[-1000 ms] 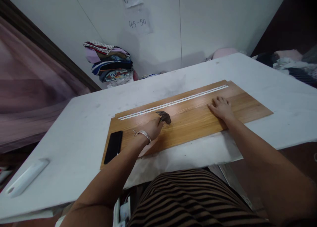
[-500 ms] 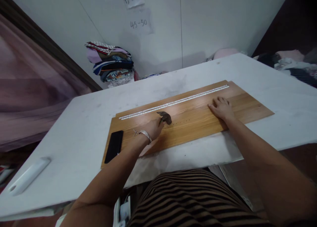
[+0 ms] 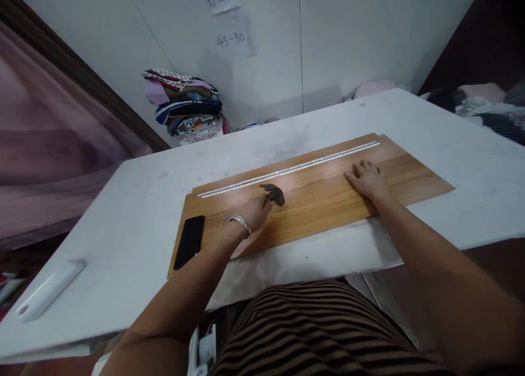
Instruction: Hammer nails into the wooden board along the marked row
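Note:
My left hand (image 3: 255, 213), with a silver bracelet at the wrist, is closed around a claw hammer (image 3: 275, 194). The hammer's dark head rests at or just above a wooden board (image 3: 328, 217); I cannot tell whether it touches. A row of small dark dots, nails or holes, runs along the board to the right of the hammer head. My right hand (image 3: 369, 180) lies on the board farther right, fingers spread and holding nothing. Two white strips (image 3: 287, 170) with silvery markings run along the board's far side.
A black phone (image 3: 190, 242) lies on the board's left end. On the white table (image 3: 135, 201), a long white object with a hole (image 3: 50, 293) sits at the left. Folded clothes (image 3: 186, 105) are piled by the wall at the back. Paper signs (image 3: 232, 36) hang above.

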Tool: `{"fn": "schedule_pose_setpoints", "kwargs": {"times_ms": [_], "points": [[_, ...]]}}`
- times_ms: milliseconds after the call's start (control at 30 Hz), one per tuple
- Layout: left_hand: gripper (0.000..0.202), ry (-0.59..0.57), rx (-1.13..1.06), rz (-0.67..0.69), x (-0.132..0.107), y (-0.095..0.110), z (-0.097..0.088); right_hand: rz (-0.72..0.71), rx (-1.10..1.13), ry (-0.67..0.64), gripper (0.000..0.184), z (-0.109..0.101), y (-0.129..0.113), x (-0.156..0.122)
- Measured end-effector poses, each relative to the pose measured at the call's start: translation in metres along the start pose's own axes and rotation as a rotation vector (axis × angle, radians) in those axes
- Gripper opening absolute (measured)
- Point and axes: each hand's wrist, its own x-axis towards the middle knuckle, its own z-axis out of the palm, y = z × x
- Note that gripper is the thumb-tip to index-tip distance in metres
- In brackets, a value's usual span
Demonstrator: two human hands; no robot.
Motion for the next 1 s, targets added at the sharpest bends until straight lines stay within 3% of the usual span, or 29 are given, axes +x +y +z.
{"fn": "schedule_pose_setpoints", "kwargs": {"times_ms": [333, 1000], "points": [[0.033, -0.016, 0.055, 0.008, -0.0002, 0.0004, 0.0061, 0.008, 0.002, 0.016, 0.052, -0.0009, -0.0021, -0.0016], [0.035, -0.011, 0.010, -0.016, -0.0002, 0.0025, 0.0006, 0.015, -0.002, -0.005, 0.056, -0.0002, -0.0023, -0.0007]]}}
